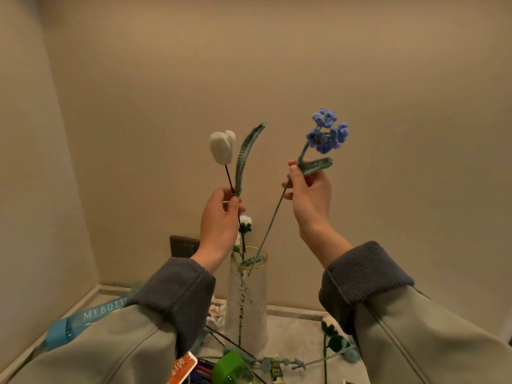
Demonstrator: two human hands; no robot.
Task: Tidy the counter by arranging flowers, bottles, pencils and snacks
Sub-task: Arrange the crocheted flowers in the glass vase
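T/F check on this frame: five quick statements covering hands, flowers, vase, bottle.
1. The left hand holds the white flower by its stem. True.
2. The right hand is empty. False: it grips the blue flower by its stem.
3. The vase stands upright. True.
4. The vase holds no flowers. False: a small white flower stands in it.
5. The blue bottle stands upright. False: it lies on its side.

The left hand [220,214] pinches a white tulip [222,146] by its stem; the right hand [310,195] holds a blue flower [327,133], both raised above a vase [246,297].
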